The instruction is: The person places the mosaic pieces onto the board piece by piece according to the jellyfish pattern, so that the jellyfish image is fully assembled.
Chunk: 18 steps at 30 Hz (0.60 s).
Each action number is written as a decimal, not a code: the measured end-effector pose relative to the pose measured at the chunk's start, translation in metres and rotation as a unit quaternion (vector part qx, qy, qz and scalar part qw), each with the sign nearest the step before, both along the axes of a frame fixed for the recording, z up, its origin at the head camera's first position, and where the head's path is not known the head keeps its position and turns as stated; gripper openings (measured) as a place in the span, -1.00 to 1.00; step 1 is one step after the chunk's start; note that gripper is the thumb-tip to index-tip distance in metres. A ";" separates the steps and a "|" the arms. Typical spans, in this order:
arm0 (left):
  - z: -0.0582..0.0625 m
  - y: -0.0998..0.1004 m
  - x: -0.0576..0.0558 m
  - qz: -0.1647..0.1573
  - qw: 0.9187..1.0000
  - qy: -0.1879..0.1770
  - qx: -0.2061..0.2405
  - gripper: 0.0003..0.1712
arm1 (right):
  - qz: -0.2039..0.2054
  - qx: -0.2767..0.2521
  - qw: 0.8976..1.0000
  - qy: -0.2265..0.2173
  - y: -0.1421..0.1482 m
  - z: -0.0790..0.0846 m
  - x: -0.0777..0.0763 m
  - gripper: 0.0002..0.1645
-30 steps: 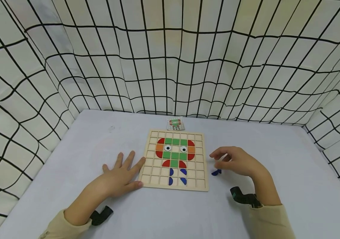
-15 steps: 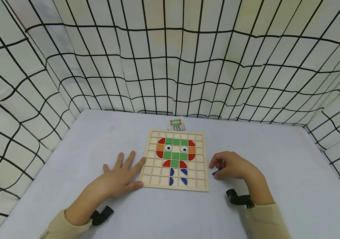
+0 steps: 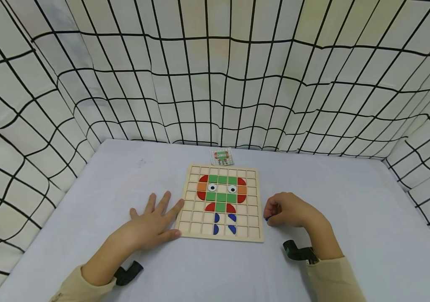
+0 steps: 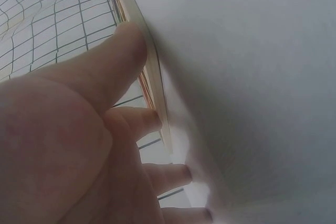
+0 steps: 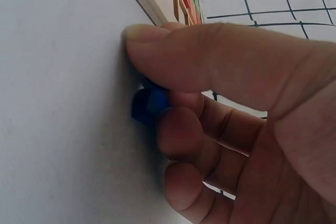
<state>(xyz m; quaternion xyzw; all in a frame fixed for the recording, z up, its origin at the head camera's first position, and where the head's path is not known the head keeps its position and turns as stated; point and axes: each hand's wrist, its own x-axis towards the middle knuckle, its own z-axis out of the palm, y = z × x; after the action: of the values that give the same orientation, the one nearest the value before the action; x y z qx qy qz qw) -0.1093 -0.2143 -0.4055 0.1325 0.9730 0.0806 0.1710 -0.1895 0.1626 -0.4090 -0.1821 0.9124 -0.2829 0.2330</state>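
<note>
A square wooden grid board (image 3: 250, 221) lies on the white table, bearing a face-like figure of green, red and orange pieces with two eye discs (image 3: 212, 188). Below the figure sit several blue pieces, among them a half-round one (image 3: 216, 229). My left hand (image 3: 150, 224) lies flat with fingers spread, thumb and little finger at the board's left edge. Just right of the board, my right hand (image 3: 290, 212) pinches a small blue piece (image 5: 149, 106) low over the table. Thumb and curled fingers hide most of it.
Behind the board lies a small picture card (image 3: 221, 157) with a similar figure. White walls with black netting (image 3: 215, 75) enclose the table at the back and sides. A dark device (image 3: 298, 251) is strapped to the right wrist, another (image 3: 128, 272) to the left.
My right hand has come down and slightly left onto the blue bits beside the board, its fingers closing round them. The left hand and the board have stayed put.
</note>
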 end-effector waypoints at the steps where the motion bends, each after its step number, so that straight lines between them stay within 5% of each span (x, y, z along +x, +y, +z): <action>1: 0.000 0.000 0.000 0.001 1.000 0.001 -0.001 -0.05 | 0.002 0.000 1.000 0.001 -0.001 -0.001 0.000 -0.80; 18: -0.001 -0.001 0.000 0.001 1.000 -0.002 0.001 -0.05 | -0.009 -0.010 0.999 0.043 -0.007 -0.004 -0.003 -0.90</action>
<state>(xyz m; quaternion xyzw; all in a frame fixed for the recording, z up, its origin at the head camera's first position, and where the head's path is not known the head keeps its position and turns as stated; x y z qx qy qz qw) -0.1089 -0.2152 -0.4060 0.1317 0.9726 0.0822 0.1730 -0.1926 0.1561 -0.4133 -0.1885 0.9203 -0.2856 0.1895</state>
